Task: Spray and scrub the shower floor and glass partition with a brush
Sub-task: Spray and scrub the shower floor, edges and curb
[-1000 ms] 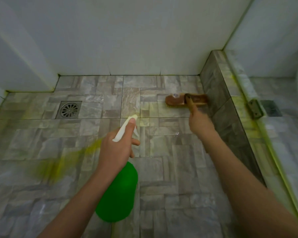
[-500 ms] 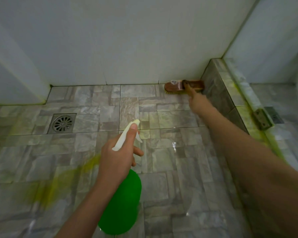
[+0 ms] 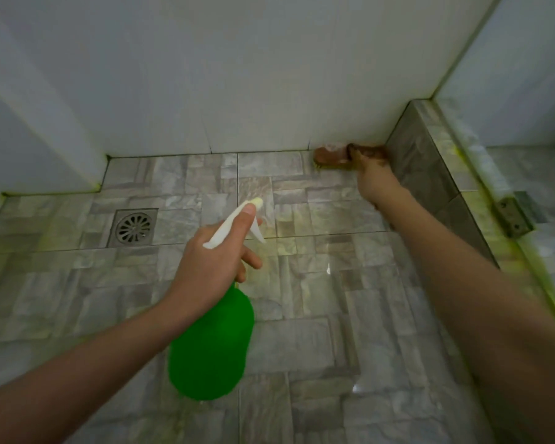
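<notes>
Hands | left hand [image 3: 205, 267] grips rounded green spray bottle [image 3: 210, 344] | right hand [image 3: 376, 179] grips wooden brush [image 3: 330, 156]

White wall [image 3: 237, 75]; grey tile floor [image 3: 318, 347] w/ round drain [image 3: 133, 227] left; tiled curb [image 3: 430, 161] rt, maybe hinge [image 3: 513, 216] atop.

The shower floor [image 3: 302, 347] is stone-look tile, smooth and glossy — bright glints near the middle. Left, the drain grate [image 3: 133, 226] is dull metal. The spray bottle [image 3: 210, 344] is smooth green plastic with a white plastic trigger head [image 3: 234, 224]. The far brush [image 3: 330, 154] looks wooden — brown, blurred.
</notes>
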`<state>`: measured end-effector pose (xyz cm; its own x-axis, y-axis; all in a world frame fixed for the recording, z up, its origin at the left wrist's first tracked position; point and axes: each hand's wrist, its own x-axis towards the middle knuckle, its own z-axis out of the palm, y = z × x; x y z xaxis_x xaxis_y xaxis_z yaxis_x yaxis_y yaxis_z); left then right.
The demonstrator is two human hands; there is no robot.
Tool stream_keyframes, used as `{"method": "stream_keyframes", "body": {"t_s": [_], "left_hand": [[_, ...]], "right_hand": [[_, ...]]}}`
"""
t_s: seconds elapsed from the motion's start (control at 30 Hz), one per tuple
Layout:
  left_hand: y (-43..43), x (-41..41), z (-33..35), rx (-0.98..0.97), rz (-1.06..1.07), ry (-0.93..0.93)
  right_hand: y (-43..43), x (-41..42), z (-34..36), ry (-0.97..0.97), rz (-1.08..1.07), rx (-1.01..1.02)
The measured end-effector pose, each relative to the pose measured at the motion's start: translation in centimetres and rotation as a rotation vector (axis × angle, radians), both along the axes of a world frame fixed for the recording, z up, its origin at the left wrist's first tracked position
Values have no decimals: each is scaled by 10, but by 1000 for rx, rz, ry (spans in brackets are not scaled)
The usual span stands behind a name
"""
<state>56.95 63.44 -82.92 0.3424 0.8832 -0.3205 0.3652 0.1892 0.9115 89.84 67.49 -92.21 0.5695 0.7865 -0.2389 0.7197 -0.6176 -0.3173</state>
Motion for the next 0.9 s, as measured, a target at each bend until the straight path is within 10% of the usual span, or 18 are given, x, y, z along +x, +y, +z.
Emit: {"method": "stream_keyframes", "body": {"t_s": [0.5, 0.7, 0.9], "left_hand": [[35, -54, 10, -82, 135, -57], [30, -70, -2, -65, 129, -4], [25, -106, -1, -35, 189, -6]], "right_hand": [[-47, -146, 1, 59, 119, -45], [57, -135, -9, 1, 221, -23], [-78, -200, 6, 65, 244, -46]]}}
